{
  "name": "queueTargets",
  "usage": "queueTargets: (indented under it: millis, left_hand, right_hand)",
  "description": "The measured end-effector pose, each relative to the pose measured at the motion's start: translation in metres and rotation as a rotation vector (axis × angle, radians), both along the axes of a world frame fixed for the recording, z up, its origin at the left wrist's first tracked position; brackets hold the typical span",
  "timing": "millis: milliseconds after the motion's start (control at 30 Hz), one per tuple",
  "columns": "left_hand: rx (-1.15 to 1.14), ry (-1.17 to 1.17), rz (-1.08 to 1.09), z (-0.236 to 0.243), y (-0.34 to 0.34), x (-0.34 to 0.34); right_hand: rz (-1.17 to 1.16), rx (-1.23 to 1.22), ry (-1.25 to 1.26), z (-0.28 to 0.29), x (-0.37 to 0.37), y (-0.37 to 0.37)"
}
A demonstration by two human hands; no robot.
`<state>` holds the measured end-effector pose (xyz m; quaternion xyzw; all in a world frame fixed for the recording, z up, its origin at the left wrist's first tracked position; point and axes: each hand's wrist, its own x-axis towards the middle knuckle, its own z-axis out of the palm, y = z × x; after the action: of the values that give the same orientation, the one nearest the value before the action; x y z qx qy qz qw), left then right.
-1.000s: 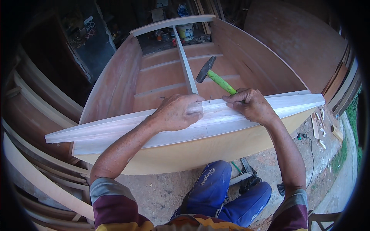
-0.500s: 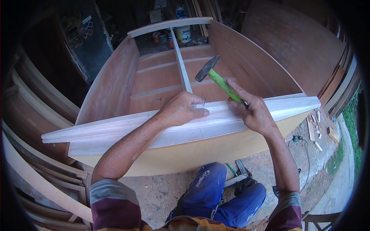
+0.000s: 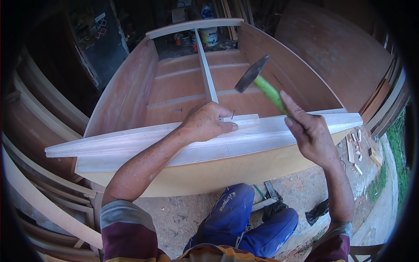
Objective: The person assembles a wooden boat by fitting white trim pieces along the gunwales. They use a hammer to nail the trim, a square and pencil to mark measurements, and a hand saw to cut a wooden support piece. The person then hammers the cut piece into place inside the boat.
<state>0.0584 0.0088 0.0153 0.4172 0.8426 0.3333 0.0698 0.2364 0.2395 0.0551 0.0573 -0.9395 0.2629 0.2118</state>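
Note:
My right hand (image 3: 312,133) is closed round the green handle of a hammer (image 3: 255,72), which is raised above the white-painted edge beam (image 3: 297,124) of a large wooden frame. My left hand (image 3: 208,123) grips a short wooden strip (image 3: 248,121) that lies along this beam. Beside its thumb and forefinger a nail (image 3: 233,114) stands upright in the strip, apart from the hammer head. A long white centre rib (image 3: 205,65) runs away from me, its near end partly hidden by my left hand. Left of that hand another nail (image 3: 179,109) sticks out.
Tall plywood sides (image 3: 283,65) enclose the frame. Curved wooden ribs (image 3: 52,102) stack at the left. A large plywood sheet (image 3: 331,39) leans at the right. Wood offcuts (image 3: 351,148) lie on the floor at right, and a white bucket (image 3: 210,37) stands at the back.
My right hand has moved right with the hammer, and the hammer head has risen away from the nail. My left hand stays nearly in place.

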Motion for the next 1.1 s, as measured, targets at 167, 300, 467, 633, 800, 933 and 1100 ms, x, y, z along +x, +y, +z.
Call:
queueTargets:
  millis: [167,300,467,633,800,933,1100]
  left_hand:
    - [-0.037,-0.034,-0.022,0.005,-0.002,0.000]
    - [-0.125,-0.038,-0.011,0.018,0.001,0.007]
    - [-0.048,-0.040,0.004,0.009,-0.002,0.005]
    - [-0.064,-0.064,-0.029,0.009,0.002,0.002]
    - [0.016,0.038,0.001,0.002,-0.002,0.004]
    - [-0.077,-0.078,-0.003,0.007,0.002,0.002]
    - [-0.028,-0.030,-0.022,0.006,-0.002,0.003]
  right_hand:
    - [0.015,-0.045,0.225,0.020,-0.001,0.002]
    - [-0.114,-0.254,0.117,0.020,0.007,-0.005]
    - [0.085,0.084,0.104,0.012,-0.004,0.008]
    - [-0.111,-0.263,0.173,0.011,0.002,-0.003]
    - [0.048,-0.038,0.206,0.012,0.002,0.008]
    - [-0.273,-0.444,-0.135,0.049,0.004,-0.047]
    - [-0.052,0.056,0.115,0.003,0.006,0.012]
